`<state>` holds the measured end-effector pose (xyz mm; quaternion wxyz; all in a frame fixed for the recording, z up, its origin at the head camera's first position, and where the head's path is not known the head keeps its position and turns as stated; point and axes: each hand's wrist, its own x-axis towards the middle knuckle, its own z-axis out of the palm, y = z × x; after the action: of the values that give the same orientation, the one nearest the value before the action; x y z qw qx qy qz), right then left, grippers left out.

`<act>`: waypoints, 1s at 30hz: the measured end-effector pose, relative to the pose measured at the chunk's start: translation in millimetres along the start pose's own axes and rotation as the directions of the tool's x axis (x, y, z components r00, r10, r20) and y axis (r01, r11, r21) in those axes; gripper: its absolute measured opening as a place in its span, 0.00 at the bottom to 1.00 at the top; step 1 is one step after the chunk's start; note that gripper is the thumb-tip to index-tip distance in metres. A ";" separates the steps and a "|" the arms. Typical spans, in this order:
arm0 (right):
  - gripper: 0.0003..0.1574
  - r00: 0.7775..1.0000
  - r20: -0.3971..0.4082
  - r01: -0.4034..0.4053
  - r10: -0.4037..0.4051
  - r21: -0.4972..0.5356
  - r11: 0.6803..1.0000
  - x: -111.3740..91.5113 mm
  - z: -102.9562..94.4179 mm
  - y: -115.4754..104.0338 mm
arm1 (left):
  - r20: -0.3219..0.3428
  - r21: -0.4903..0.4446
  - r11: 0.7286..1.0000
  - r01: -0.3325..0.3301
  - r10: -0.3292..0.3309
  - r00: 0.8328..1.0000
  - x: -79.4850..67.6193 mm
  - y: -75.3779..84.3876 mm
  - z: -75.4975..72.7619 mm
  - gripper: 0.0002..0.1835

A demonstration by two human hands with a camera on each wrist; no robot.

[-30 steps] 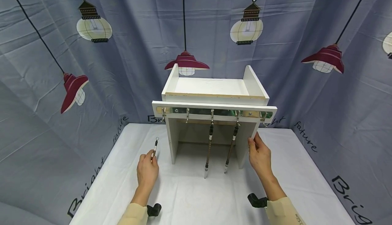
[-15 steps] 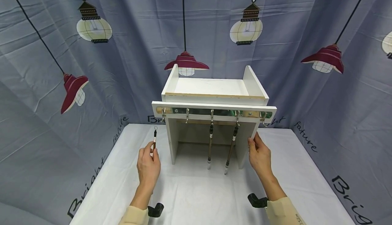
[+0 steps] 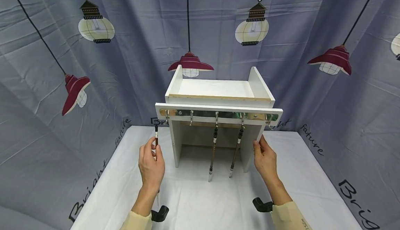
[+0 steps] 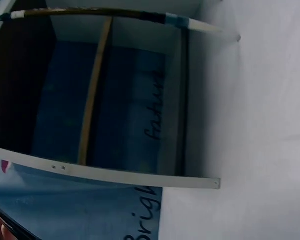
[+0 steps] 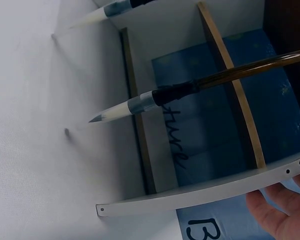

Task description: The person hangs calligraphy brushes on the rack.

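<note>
My left hand [image 3: 151, 167] pinches a writing brush [image 3: 156, 135] by its handle, left of the white wooden shelf [image 3: 218, 102]. The brush stands nearly upright; its black upper end shows above my fingers, and a pale tip peeks out beside the wrist. My right hand [image 3: 265, 158] grips the front edge of the shelf's right side panel, fingers [image 5: 262, 210] on its outer side. From hooks on the front rail hang two similar brushes, one near the middle [image 3: 214, 150] and one right of it [image 3: 236, 150], white bristles down.
The rail [image 3: 218, 120] carries several metal hooks; the two on the left, such as this hook [image 3: 191, 118], bear nothing. A white cloth covers the table [image 3: 200, 202]. Behind it hangs a grey-blue curtain [image 3: 143, 49] printed with lamps.
My left hand has moved slightly forward and tipped the brush more upright, its upper end rising towards the rail's height. The middle hanging brush sways a little. My right hand stays put.
</note>
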<state>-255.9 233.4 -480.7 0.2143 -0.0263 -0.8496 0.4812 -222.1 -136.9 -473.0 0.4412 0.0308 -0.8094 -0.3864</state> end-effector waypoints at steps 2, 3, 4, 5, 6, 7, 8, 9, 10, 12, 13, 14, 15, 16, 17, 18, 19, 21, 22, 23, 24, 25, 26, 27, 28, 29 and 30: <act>0.36 1.000 0.000 0.001 -0.001 0.000 1.000 0.3 -0.1 -0.1 | -0.018 -0.011 1.000 -0.016 0.015 1.000 1.1 3.9 -1.5 0.18; 0.36 1.000 0.001 0.001 -0.001 0.001 1.000 0.5 -0.1 -0.1 | -0.028 -0.016 1.000 -0.023 0.023 0.999 1.5 5.6 -2.1 0.18; 0.36 1.000 0.002 0.002 -0.002 0.002 1.000 0.6 -0.1 -0.2 | -0.036 -0.022 0.999 -0.030 0.029 0.999 1.8 7.4 -2.8 0.18; 0.36 1.000 0.002 0.000 0.000 0.004 1.000 0.8 0.0 0.0 | -0.043 -0.027 0.999 -0.036 0.035 0.998 2.1 9.1 -3.5 0.18; 0.36 1.000 0.003 -0.001 0.001 0.005 1.000 0.9 0.0 0.1 | -0.050 -0.033 0.999 -0.042 0.041 0.998 2.3 10.8 -4.3 0.18; 0.36 1.000 0.004 -0.002 0.002 0.005 1.000 1.0 0.1 0.2 | -0.054 -0.037 0.998 -0.047 0.045 0.998 2.5 12.4 -4.9 0.18; 0.36 1.000 0.004 -0.004 0.004 0.005 1.000 1.2 0.2 0.4 | -0.057 -0.041 0.998 -0.051 0.049 0.997 2.7 14.0 -5.6 0.18; 0.36 1.000 0.005 -0.005 0.005 0.006 1.000 1.2 0.2 0.3 | -0.059 -0.045 0.997 -0.056 0.053 0.997 2.8 15.5 -6.2 0.18; 0.36 1.000 0.005 -0.006 0.006 0.008 1.000 1.2 0.3 0.4 | -0.059 -0.050 0.997 -0.060 0.057 0.997 2.9 17.1 -6.9 0.18; 0.36 1.000 0.005 -0.009 0.009 0.011 1.000 1.2 0.3 0.4 | -0.060 -0.058 0.996 -0.067 0.064 0.996 2.7 19.9 -8.1 0.18; 0.36 1.000 0.005 -0.009 0.009 0.011 1.000 1.1 0.3 0.2 | -0.062 -0.062 0.996 -0.071 0.067 0.996 2.7 21.2 -8.5 0.18; 0.36 1.000 0.006 -0.009 0.009 0.014 1.000 1.1 0.3 0.2 | -0.064 -0.066 0.995 -0.075 0.070 0.995 2.6 22.4 -8.9 0.18; 0.36 1.000 0.006 -0.009 0.009 0.016 1.000 0.9 0.3 0.0 | -0.068 -0.071 0.994 -0.077 0.073 0.995 2.4 23.7 -9.3 0.18; 0.36 1.000 0.007 -0.010 0.010 0.018 1.000 0.8 0.2 -0.1 | -0.071 -0.075 0.994 -0.079 0.074 0.995 2.3 24.9 -9.7 0.18; 0.36 1.000 0.008 -0.011 0.011 0.019 1.000 0.6 0.1 -0.4 | -0.072 -0.078 0.994 -0.080 0.074 0.995 2.1 26.2 -10.1 0.18; 0.36 1.000 0.009 -0.013 0.013 0.019 1.000 0.4 0.0 -0.6 | -0.074 -0.083 0.993 -0.080 0.073 0.995 1.9 27.6 -10.5 0.18; 0.36 1.000 0.010 -0.014 0.014 0.019 1.000 0.2 -0.1 -0.8 | -0.075 -0.088 0.993 -0.080 0.074 0.994 1.8 29.0 -10.9 0.18; 0.36 1.000 0.010 -0.016 0.016 0.016 1.000 -0.3 -0.6 -1.5 | -0.074 -0.100 0.992 -0.080 0.073 0.995 1.5 31.9 -11.8 0.18; 0.36 1.000 0.010 -0.017 0.017 0.015 1.000 -0.4 -0.7 -1.8 | -0.073 -0.106 0.991 -0.081 0.073 0.995 1.3 33.4 -12.2 0.18; 0.36 1.000 0.010 -0.018 0.018 0.014 1.000 -0.4 -0.8 -1.8 | -0.072 -0.113 0.990 -0.082 0.074 0.995 1.1 34.8 -12.6 0.18; 0.36 1.000 0.010 -0.019 0.019 0.014 1.000 -0.6 -1.0 -2.0 | -0.073 -0.118 0.989 -0.085 0.076 0.994 1.0 36.2 -12.9 0.18; 0.36 1.000 0.010 -0.020 0.020 0.014 1.000 -0.5 -1.0 -1.9 | -0.074 -0.123 0.989 -0.088 0.079 0.994 0.9 37.5 -13.2 0.18; 0.36 1.000 0.011 -0.020 0.020 0.016 1.000 -0.6 -1.1 -1.9 | -0.074 -0.127 0.988 -0.089 0.080 0.994 0.8 38.8 -13.6 0.18; 0.36 1.000 0.011 -0.021 0.021 0.017 1.000 -0.3 -0.9 -1.7 | -0.076 -0.130 0.987 -0.091 0.082 0.994 0.7 40.1 -13.9 0.18; 0.36 1.000 0.010 -0.021 0.021 0.017 1.000 -0.2 -0.8 -1.4 | -0.074 -0.133 0.987 -0.092 0.083 0.994 0.6 41.2 -14.2 0.18; 0.36 1.000 0.010 -0.021 0.021 0.018 1.000 0.0 -0.6 -0.9 | -0.071 -0.136 0.986 -0.093 0.084 0.994 0.5 42.2 -14.6 0.19; 0.36 1.000 0.008 -0.021 0.021 0.019 1.000 0.0 -0.4 -0.8 | -0.068 -0.138 0.986 -0.094 0.085 0.994 0.4 43.1 -14.9 0.19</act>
<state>-255.6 233.4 -479.9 0.2061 -0.0310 -0.8455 0.4916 -198.8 -115.8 -439.9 0.4839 -0.0249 -0.7666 -0.4214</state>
